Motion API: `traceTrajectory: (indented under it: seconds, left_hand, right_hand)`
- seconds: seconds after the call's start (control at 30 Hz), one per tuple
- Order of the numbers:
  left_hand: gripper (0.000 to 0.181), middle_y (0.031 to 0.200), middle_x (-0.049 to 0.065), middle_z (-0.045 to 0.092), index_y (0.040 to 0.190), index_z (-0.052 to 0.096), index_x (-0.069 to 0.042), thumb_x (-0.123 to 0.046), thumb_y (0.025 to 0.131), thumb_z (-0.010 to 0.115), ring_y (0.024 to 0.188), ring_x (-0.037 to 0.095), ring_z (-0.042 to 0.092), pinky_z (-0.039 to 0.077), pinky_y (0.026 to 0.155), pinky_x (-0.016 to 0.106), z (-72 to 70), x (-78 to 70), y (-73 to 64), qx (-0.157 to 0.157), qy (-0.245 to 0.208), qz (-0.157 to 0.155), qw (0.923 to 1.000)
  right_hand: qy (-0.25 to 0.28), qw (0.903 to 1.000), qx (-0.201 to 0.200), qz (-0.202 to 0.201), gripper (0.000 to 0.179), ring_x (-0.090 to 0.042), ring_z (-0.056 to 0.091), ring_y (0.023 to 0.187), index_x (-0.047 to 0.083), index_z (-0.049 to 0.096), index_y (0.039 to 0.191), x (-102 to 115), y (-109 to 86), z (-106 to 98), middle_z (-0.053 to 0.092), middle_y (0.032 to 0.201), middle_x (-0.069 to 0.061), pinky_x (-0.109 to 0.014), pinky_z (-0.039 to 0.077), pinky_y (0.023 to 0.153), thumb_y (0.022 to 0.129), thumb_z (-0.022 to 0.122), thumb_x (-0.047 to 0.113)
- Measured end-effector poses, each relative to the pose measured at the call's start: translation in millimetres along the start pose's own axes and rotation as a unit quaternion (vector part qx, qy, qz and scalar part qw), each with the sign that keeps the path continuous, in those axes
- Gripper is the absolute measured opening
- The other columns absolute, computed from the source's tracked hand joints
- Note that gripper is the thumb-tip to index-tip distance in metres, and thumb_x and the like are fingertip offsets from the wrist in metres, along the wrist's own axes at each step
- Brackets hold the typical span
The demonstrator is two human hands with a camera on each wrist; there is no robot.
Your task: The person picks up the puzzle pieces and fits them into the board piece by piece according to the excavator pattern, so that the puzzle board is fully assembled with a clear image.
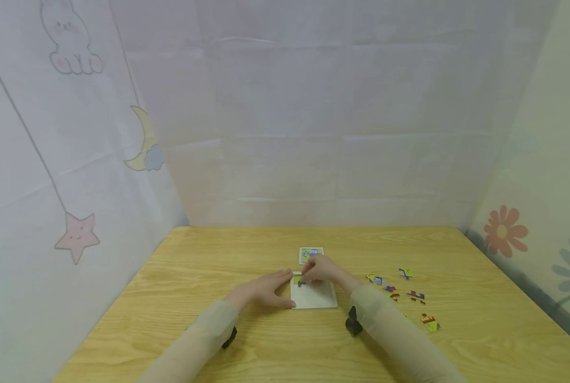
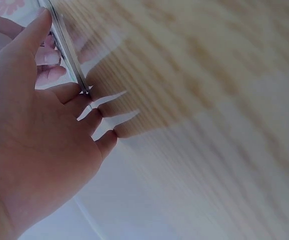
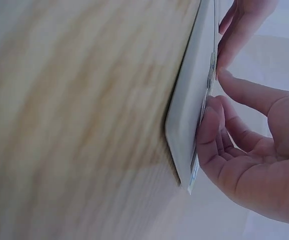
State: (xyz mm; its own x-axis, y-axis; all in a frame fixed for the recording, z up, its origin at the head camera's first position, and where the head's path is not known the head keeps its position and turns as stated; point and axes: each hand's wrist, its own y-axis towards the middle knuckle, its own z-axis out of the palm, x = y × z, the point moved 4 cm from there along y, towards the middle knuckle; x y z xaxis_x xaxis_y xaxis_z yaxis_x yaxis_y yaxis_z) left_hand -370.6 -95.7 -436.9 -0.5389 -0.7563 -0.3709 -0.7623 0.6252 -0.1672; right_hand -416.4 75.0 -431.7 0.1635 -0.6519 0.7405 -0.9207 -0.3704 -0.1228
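green piece (image 1: 297, 279) in white tray (image 1: 313, 300), far-left corner

left hand (image 1: 263, 290) has straight fingers at the tray's left edge. right hand (image 1: 319, 269) has bent fingers at the piece, can't tell if pinching. any lettering on the picture card (image 1: 310, 252) is too small to read.

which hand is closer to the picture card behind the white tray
Right. The right hand is just in front of the picture card; the left hand is farther off, at the left side of the white tray.
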Motion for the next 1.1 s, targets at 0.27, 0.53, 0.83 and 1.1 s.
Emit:
traceTrajectory:
  seconds: [0.27, 0.53, 0.83, 1.1]
  left_hand:
    - [0.084, 0.156, 0.009, 0.021, 0.148, 0.025, -0.006, -0.053, 0.087, 0.058, 0.143, 0.028, 0.020, 0.023, 0.116, 0.044, -0.3, 2.4, 1.1, 0.000, 0.000, 0.000, 1.0000]
    - [0.084, 0.156, 0.009, 0.021, 0.148, 0.025, -0.005, -0.052, 0.087, 0.059, 0.143, 0.028, 0.020, 0.023, 0.116, 0.045, -0.8, 1.3, -0.2, 0.000, -0.006, 0.000, 1.0000]
    - [0.082, 0.156, 0.009, 0.021, 0.148, 0.025, -0.005, -0.051, 0.088, 0.058, 0.144, 0.029, 0.019, 0.022, 0.116, 0.045, -1.7, -2.0, -0.5, 0.001, -0.005, 0.003, 1.0000]
    - [0.084, 0.157, 0.009, 0.019, 0.149, 0.024, -0.006, -0.051, 0.088, 0.059, 0.144, 0.028, 0.018, 0.022, 0.117, 0.045, -0.4, 1.1, -0.8, 0.000, -0.014, 0.002, 0.9999]
  right_hand:
    - [-0.034, 0.9993, 0.014, 0.011, 0.015, -0.014, 0.057, 0.062, 0.008, 0.067, 0.083, -1.0, -1.6, 1.1, 0.062, 0.073, -0.001, -0.024, 0.051, 0.056, 0.076, 0.078, 0.015]
    - [-0.036, 0.9991, 0.022, 0.008, 0.012, -0.011, 0.053, 0.061, 0.007, 0.068, 0.083, -0.3, -1.2, 3.2, 0.062, 0.072, 0.001, -0.022, 0.046, 0.054, 0.076, 0.077, 0.012]
    - [-0.038, 0.9990, 0.024, 0.009, 0.007, -0.011, 0.052, 0.062, 0.008, 0.068, 0.083, -0.4, -2.3, 4.5, 0.061, 0.072, 0.001, -0.021, 0.045, 0.054, 0.079, 0.074, 0.009]
    - [-0.041, 0.9989, 0.022, 0.001, 0.005, -0.011, 0.052, 0.063, 0.008, 0.068, 0.083, -0.1, -1.9, 6.8, 0.061, 0.076, 0.001, -0.021, 0.046, 0.055, 0.082, 0.071, 0.012]
